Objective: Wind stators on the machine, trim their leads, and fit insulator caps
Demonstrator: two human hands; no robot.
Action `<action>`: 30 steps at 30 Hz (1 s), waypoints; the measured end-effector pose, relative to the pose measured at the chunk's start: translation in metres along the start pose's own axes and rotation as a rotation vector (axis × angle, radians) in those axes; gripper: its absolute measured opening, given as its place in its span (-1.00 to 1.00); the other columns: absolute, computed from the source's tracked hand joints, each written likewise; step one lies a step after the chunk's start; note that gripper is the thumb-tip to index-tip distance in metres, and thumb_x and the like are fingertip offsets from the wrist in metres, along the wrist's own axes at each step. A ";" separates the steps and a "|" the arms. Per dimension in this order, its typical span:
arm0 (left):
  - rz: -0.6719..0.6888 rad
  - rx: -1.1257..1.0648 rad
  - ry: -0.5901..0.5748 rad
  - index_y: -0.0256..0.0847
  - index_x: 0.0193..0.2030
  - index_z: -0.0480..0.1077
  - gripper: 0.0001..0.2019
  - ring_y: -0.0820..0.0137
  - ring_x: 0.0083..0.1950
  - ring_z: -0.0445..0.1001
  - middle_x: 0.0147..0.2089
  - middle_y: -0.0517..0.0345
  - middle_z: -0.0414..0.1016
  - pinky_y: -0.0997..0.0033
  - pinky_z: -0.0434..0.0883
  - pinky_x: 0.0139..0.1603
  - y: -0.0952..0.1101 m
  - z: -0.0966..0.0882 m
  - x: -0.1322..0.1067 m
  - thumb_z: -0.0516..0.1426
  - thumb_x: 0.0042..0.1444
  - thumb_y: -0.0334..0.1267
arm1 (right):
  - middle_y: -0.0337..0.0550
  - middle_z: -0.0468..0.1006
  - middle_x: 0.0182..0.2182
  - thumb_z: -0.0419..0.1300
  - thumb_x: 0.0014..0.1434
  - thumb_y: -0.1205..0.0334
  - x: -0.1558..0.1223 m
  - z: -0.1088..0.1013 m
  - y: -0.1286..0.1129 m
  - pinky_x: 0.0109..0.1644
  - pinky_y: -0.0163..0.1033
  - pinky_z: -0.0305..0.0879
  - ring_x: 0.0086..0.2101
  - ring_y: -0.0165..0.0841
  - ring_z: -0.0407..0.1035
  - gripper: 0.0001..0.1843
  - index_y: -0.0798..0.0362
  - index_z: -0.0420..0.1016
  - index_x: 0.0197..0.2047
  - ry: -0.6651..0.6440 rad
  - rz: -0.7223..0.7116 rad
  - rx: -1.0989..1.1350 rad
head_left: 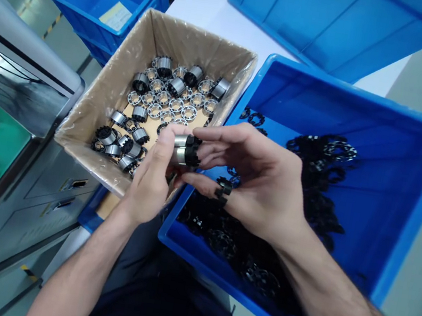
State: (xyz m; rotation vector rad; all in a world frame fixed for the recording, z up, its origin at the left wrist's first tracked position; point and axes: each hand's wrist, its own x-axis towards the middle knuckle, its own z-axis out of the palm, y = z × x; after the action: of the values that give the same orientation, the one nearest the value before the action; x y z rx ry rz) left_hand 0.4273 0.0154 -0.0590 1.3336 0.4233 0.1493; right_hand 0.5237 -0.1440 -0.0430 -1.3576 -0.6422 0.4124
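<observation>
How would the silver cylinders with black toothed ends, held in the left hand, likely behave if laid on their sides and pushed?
The silver cylinders look metallic, so probably stiff and rather heavy for their size. Their shiny, rounded sides suggest they could roll, perhaps slip a little. The black toothed ends might catch on neighbours.

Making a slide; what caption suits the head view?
Left hand holds metal cylinders, right hand at their black ends, near a lined carton and blue bin of black parts.
</observation>
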 end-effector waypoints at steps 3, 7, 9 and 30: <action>-0.007 -0.007 -0.003 0.00 0.12 0.51 -0.42 0.38 -0.37 0.34 -0.21 0.17 0.47 0.37 0.26 -0.49 0.004 0.001 -0.002 0.11 0.64 0.50 | -0.19 0.87 -0.10 0.66 0.35 0.32 -0.001 0.000 0.000 -0.01 -0.10 0.86 -0.17 -0.25 0.77 -0.60 -0.19 0.88 0.20 -0.032 -0.012 -0.008; -0.011 0.010 -0.019 0.03 0.18 0.51 -0.45 0.36 -0.35 0.35 -0.18 0.17 0.48 0.37 0.29 -0.46 0.008 -0.002 -0.002 0.11 0.65 0.48 | -0.15 0.91 -0.02 0.60 0.39 0.32 0.000 -0.003 0.000 -0.02 -0.15 0.83 -0.16 -0.29 0.76 -0.61 -0.15 0.91 0.23 -0.051 -0.040 -0.035; 0.003 0.022 -0.024 0.04 0.17 0.51 -0.47 0.36 -0.36 0.30 -0.15 0.17 0.50 0.36 0.28 -0.45 0.008 -0.003 -0.003 0.12 0.66 0.46 | -0.16 0.90 -0.05 0.61 0.35 0.35 0.001 -0.005 0.001 -0.02 -0.19 0.81 -0.17 -0.32 0.74 -0.58 -0.14 0.93 0.24 -0.051 -0.053 -0.036; 0.204 1.522 -0.193 -0.09 0.25 0.73 -0.68 -0.18 0.40 0.60 0.29 -0.17 0.70 -0.27 0.56 0.51 0.067 -0.042 0.084 0.27 0.60 0.01 | 0.36 0.66 0.37 0.77 0.12 0.18 0.026 -0.055 0.063 0.21 0.16 0.64 0.30 0.26 0.55 -0.16 0.09 0.75 0.43 -0.139 0.569 -1.202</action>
State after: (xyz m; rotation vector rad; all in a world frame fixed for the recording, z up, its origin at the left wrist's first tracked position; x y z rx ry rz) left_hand 0.4968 0.0984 -0.0192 2.8592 0.1837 -0.1966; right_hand 0.5841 -0.1583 -0.1043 -2.7055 -0.6187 0.6083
